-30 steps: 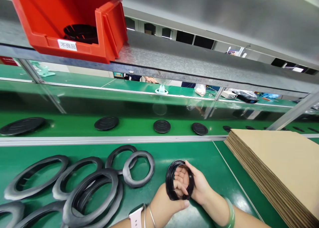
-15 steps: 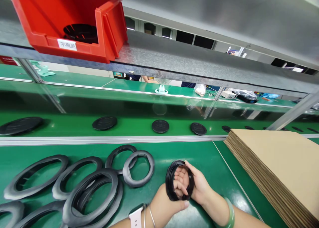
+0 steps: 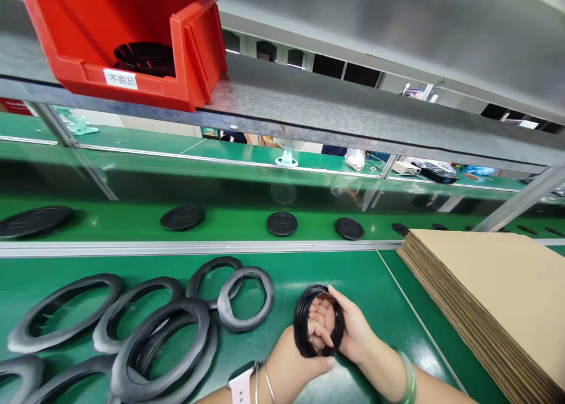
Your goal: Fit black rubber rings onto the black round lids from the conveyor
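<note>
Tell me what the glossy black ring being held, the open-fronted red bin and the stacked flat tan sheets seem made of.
Glossy black ring: probably moulded plastic or rubber; bright highlights run along its dark surface, but the look cannot settle which.
Open-fronted red bin: likely moulded plastic, semi-gloss, judging by its uniform colour and formed lip.
Stacked flat tan sheets: probably cardboard, matt, with rough brown edges.

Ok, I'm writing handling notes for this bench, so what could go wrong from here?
The black ring might slip if the left hand or right hand eases its hold, since it is held tilted. The pink-strapped watch sits close to the overlapping rings, so it could nudge them.
</note>
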`<state>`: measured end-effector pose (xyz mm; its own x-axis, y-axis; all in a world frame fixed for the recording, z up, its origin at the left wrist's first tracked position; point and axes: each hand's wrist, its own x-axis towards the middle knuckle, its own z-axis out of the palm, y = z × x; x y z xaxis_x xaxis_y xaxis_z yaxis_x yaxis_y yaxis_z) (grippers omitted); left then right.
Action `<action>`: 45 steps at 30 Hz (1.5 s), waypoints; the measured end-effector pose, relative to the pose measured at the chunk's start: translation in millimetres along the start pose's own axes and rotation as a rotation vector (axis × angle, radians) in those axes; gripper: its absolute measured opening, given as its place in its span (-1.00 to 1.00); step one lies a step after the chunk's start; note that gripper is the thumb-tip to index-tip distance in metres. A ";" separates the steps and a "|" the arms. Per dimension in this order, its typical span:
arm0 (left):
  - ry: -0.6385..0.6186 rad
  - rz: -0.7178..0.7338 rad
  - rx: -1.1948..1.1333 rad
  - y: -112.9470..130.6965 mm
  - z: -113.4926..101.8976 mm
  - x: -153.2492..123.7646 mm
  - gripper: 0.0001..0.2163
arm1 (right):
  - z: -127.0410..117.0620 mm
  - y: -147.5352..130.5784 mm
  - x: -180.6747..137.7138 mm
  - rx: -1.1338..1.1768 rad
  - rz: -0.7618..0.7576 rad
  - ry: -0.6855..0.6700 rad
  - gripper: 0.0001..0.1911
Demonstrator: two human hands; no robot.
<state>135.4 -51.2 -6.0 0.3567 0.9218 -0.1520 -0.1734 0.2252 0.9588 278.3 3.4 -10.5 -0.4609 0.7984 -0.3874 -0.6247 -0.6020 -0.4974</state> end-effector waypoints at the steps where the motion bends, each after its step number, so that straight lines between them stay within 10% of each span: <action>1: 0.006 0.002 0.002 -0.5 0.2 0.1 -0.78 | -0.7 0.2 0.1 -0.001 0.001 0.001 -0.64; 29: 0.051 0.038 -0.055 -0.1 0.9 -0.4 -0.72 | -4.0 0.0 2.4 0.044 0.014 -0.013 -0.65; 37: 0.243 0.115 0.049 13.1 -5.4 -1.8 -0.80 | -0.6 -3.5 4.4 0.019 -0.013 -0.083 -0.61; 41: 0.311 0.054 0.077 16.6 -15.0 4.0 -0.71 | 5.0 -14.9 11.3 -0.228 -0.273 -0.052 -0.60; 45: 0.396 0.074 0.088 15.3 -19.3 8.9 -0.58 | -8.1 -61.4 38.3 -0.922 -0.711 0.330 -0.60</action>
<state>118.2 -33.5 2.7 -0.0372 0.9885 -0.1463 -0.0999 0.1420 0.9848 304.1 70.9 -1.1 0.0700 0.9939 0.0853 0.0726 0.0802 -0.9941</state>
